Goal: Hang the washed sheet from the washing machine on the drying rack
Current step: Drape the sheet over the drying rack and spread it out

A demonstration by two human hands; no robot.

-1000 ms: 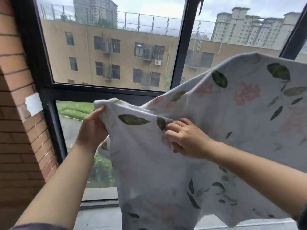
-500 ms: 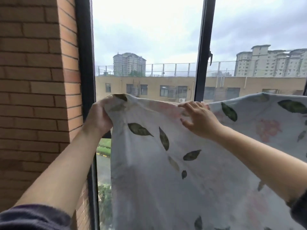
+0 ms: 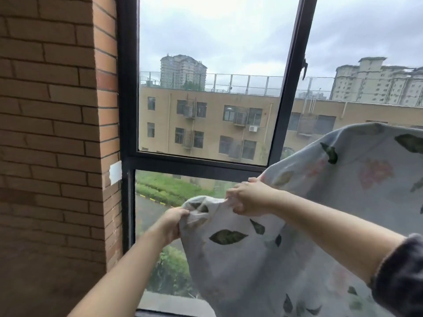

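My left hand (image 3: 171, 223) grips the bunched corner of the sheet (image 3: 247, 268), fingers curled into the cloth; my right hand (image 3: 248, 197) clutches the top hem just beside it, at two o'clock from the left; the leaf-printed sheet hangs below both hands and climbs away toward three o'clock, in front of the black window frame (image 3: 196, 167); a brick wall (image 3: 50, 133) stands at nine o'clock.

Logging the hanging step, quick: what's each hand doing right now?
Left hand: fingers curled, gripping the bunched edge of the leaf-print sheet.
Right hand: fingers curled, gripping the same sheet's edge.
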